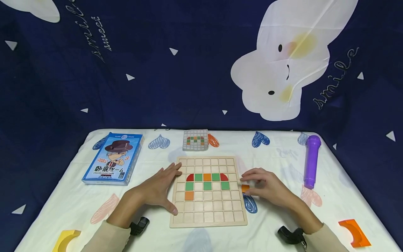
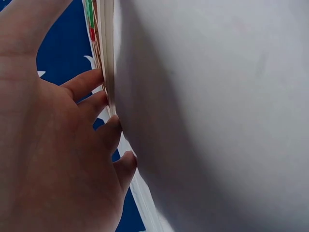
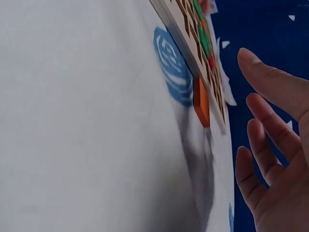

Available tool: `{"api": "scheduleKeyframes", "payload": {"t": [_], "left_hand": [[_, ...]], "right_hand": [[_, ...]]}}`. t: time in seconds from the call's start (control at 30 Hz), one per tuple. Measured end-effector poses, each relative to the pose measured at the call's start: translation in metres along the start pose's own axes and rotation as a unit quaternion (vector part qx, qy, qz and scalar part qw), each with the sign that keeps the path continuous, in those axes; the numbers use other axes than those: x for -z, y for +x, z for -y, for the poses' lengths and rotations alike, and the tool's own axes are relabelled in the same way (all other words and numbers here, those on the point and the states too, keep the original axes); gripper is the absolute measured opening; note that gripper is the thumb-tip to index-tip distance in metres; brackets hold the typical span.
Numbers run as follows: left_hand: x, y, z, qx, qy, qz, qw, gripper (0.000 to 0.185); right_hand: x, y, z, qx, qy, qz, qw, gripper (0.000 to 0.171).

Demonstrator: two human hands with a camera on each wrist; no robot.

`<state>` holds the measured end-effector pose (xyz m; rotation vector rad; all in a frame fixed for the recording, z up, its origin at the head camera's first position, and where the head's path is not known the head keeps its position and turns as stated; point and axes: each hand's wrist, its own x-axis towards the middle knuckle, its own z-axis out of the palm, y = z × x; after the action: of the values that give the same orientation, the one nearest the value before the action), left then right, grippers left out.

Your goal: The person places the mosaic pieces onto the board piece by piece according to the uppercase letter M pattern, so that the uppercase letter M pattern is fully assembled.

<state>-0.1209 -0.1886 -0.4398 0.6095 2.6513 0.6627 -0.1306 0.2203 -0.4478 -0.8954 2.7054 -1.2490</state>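
We see a table covered with a white cloth that has printed hearts. In the middle of it lies a wooden grid board. On the board there are coloured tiles: a red, green, orange, green, red row, below it three green tiles, and one orange tile at the left under them.

The left hand lies flat on the cloth at the left edge of the board, fingers straight and spread. In the left wrist view its fingertips touch the side of the board. It holds nothing.

The right hand is at the right edge of the board, palm down, with fingers relaxed and a little bent. A small orange tile lies on the cloth just beside the right edge of the board, next to the fingers of this hand. In the right wrist view the orange tile is alone on the cloth, and the fingers are apart from it and open, so the hand grips nothing.

Toward the far edge of the table lies a small pattern card. Near the far left corner there is a blue game box, and near the right edge a purple toy microphone. A yellow curved block is at the near left corner, and an orange curved block at the near right corner.
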Motion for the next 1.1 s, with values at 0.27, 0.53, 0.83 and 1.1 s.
{"api": "scheduleKeyframes", "payload": {"t": [0.27,0.53,0.83,1.1], "left_hand": [[0.002,-0.001,0.000,-0.008,-0.004,0.000,1.0000,0.132],[0.002,-0.001,0.000,-0.007,-0.004,0.000,1.0000,0.134],[0.001,-0.001,0.000,-0.003,0.000,0.000,1.0000,0.134],[0.002,0.000,0.000,-0.002,0.002,-0.001,1.0000,0.135]], "right_hand": [[0.005,-0.009,-0.005,-0.047,0.016,0.016,0.999,0.035],[0.005,-0.013,-0.009,-0.059,0.022,0.026,0.998,0.036],[-0.001,-0.014,-0.017,-0.030,0.002,0.018,0.999,0.031],[-0.005,-0.014,-0.020,-0.010,-0.027,0.015,0.999,0.025]]}}
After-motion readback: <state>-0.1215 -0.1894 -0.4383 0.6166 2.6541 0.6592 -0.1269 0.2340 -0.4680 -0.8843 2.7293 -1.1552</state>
